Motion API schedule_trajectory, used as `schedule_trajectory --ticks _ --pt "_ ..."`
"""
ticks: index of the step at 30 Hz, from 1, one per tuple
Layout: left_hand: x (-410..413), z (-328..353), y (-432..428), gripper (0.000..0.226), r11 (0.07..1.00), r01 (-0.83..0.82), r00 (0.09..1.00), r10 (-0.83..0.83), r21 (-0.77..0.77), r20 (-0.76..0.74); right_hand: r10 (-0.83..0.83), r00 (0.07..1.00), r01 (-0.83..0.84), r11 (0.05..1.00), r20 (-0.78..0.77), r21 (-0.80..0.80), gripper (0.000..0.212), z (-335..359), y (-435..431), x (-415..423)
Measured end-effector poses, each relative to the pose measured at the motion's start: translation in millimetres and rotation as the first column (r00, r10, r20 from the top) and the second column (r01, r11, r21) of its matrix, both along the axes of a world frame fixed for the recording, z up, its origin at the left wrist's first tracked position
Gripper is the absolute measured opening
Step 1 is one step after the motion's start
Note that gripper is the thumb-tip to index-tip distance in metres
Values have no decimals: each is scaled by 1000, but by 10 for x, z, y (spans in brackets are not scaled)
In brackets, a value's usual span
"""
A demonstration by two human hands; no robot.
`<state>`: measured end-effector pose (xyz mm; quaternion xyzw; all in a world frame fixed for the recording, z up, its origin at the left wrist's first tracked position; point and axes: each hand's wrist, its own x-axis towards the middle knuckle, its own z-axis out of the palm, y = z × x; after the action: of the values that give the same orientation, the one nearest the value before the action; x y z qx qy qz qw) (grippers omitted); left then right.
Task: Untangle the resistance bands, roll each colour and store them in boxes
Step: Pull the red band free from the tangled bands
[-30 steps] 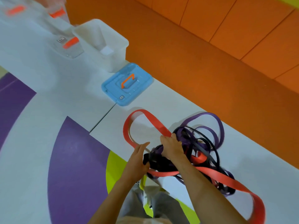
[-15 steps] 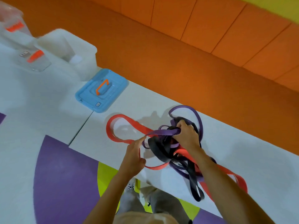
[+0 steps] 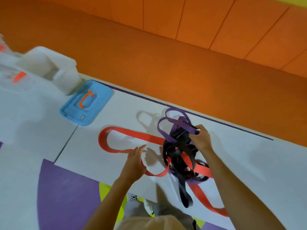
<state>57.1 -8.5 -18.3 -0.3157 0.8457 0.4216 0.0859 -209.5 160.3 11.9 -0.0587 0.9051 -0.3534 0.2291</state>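
On the white bench we see the tangled heap of red, purple and black rubber resistance bands, near its far edge. The right hand pinches a purple loop; the left hand, fingers spread, seems to touch the red band.

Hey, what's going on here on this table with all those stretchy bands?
A person is working at a tangle of black, purple and red resistance bands on a white table. The right hand grips a purple band at the top of the pile. The left hand lies open over the red band, whose loop trails off to the left. No band in view is rolled yet. A blue lid lies beside a white box.
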Motion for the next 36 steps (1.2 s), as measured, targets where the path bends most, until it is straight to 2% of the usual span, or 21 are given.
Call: schedule_trajectory --ticks 3,6,8,10,12,14,16,17,19,22,24,26,28,29,31,33,34,36 --pt "-117 -27 39 87 997 78 990 -76 -8 119 53 995 -49 998 83 -50 25 -92 191 -169" --pt "-219 -41 46 82 983 149 975 -129 -104 180 193 974 -185 980 120 -74 24 -148 315 -299" --pt "-290 -6 70 73 971 144 976 -107 -189 192 310 946 -302 949 92 -92 28 -155 350 -358" --pt "-396 39 100 51 971 62 993 -36 -229 115 412 908 -393 901 80 -181 32 -148 360 -384" --pt "-517 63 110 34 985 -101 994 107 -141 35 516 855 -495 839 42 -228 30 -172 377 -394" --pt "-606 111 60 35 962 -261 965 259 81 33 590 807 -573 791 17 -215 31 -229 397 -367" --pt "-663 166 67 28 861 -357 928 370 362 34 626 780 -614 765 -1 -193 34 -308 450 -359" --pt "-678 187 94 25 834 -341 933 357 434 47 629 777 -622 762 -22 -178 37 -345 480 -349" --pt "-700 188 177 31 870 -256 966 250 422 70 594 798 -602 780 -100 -168 42 -397 538 -309" --pt "-705 184 363 44 849 -247 967 246 468 64 525 819 -558 823 -231 -110 44 -443 592 -314" --pt "-675 189 451 47 847 -217 968 250 485 -3 544 828 -550 835 -133 -6 52 -408 622 -380" --pt "-671 131 520 53 879 -164 972 220 448 -76 623 782 -622 779 18 82 63 -335 669 -468" --pt "-706 60 587 59 938 -106 982 151 331 -114 658 737 -674 734 157 86 75 -247 733 -522" --pt "-720 14 615 62 952 -77 986 117 296 -121 641 737 -665 745 215 53 78 -192 768 -519" --pt "-712 -59 639 68 955 -20 989 62 295 -133 536 771 -545 835 344 -81 76 -67 829 -423" --pt "-698 -96 613 69 958 31 988 14 285 -153 373 783 -284 927 498 -247 66 29 817 -172" --pt "-696 -109 588 67 963 46 986 -1 266 -166 330 782 -183 933 530 -311 63 53 774 -19" --pt "-704 -134 541 63 965 51 982 -3 256 -187 313 810 -125 918 497 -375 61 45 625 273"
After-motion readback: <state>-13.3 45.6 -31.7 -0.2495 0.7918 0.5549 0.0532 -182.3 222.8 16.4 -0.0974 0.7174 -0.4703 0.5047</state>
